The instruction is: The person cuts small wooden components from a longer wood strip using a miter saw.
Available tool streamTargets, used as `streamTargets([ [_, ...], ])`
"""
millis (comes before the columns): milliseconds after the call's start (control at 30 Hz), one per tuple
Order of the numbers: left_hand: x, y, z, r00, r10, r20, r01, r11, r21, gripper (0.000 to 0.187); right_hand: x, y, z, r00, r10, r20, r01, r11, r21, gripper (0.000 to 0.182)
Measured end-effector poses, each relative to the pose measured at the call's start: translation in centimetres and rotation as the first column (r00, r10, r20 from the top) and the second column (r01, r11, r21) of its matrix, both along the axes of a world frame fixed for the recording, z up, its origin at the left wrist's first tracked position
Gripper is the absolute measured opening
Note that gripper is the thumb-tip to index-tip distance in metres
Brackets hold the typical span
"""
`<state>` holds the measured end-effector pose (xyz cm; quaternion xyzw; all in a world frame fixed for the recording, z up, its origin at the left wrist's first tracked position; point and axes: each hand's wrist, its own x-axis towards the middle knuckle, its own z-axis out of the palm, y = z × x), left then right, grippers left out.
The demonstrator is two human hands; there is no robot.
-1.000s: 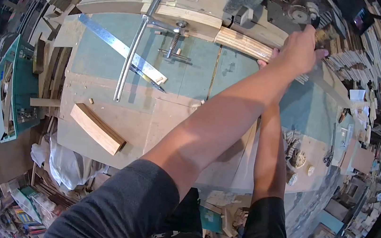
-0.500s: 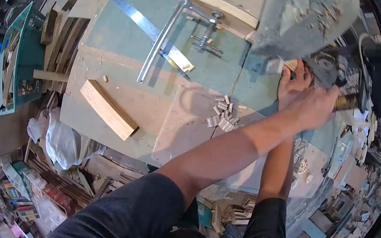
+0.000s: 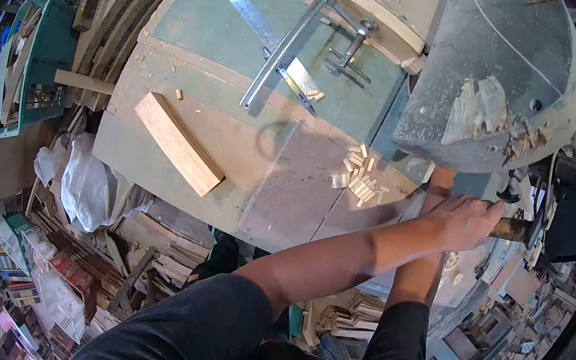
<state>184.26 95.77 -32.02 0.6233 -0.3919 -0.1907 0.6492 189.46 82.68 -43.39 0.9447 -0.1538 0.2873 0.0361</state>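
Observation:
My left hand [image 3: 466, 223] reaches across to the right and is closed around the brownish handle [image 3: 512, 229] of a saw. The saw's big grey dusty housing [image 3: 494, 83] fills the upper right. My right forearm [image 3: 421, 268] runs up under that housing, which hides the hand. A heap of small cut wood pieces [image 3: 357, 174] lies on the bench just left of the housing.
A thick wooden block [image 3: 177, 143] lies on the worktable [image 3: 175, 44] at the left. A long bar clamp [image 3: 299, 34] and a steel ruler [image 3: 251, 13] lie at the top. A green crate [image 3: 32, 40] and a white bag [image 3: 86, 184] sit off the table's left edge.
The long wood strip held a second ago is gone from view. My left hand took the saw handle and moved lower. The housing looms larger and my right hand has slipped beneath it.

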Motion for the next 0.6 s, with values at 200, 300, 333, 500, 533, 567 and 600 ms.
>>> streamTargets([
  [200,0.2,-0.4,-0.2,0.995,0.068,0.079,-0.067,0.997,-0.025,0.037,0.2,-0.5,-0.3,1.0,-0.007,0.01,0.007,1.0,-0.004,0.052],
  [300,1.9,-1.1,0.1,0.995,0.072,0.062,-0.071,0.997,-0.029,0.036,0.6,-1.2,-1.3,0.999,-0.004,0.04,0.005,1.0,-0.012,0.052],
  [333,2.4,-1.4,0.4,0.994,0.095,0.054,-0.094,0.996,-0.006,0.036,0.9,-1.5,-1.5,0.999,-0.002,0.048,0.003,1.0,-0.014,0.052],
  [500,5.7,-2.3,1.4,0.968,0.212,0.137,-0.221,0.974,0.053,0.039,0.7,1.8,1.9,0.998,-0.067,-0.008,0.067,0.998,-0.019,0.052],
  [533,6.1,-2.7,1.4,0.952,0.254,0.172,-0.266,0.963,0.049,0.04,0.6,2.3,2.5,0.993,-0.105,-0.054,0.104,0.994,-0.027,0.053],
  [567,6.9,-3.4,1.3,0.952,0.263,0.155,-0.274,0.96,0.052,0.04,0.6,2.1,2.2,0.977,-0.18,-0.117,0.165,0.978,-0.13,0.058],
  [600,7.5,-4.1,1.1,0.953,0.271,0.139,-0.281,0.958,0.056,0.041,0.8,1.9,1.9,0.976,-0.189,-0.111,0.175,0.977,-0.126,0.058],
])
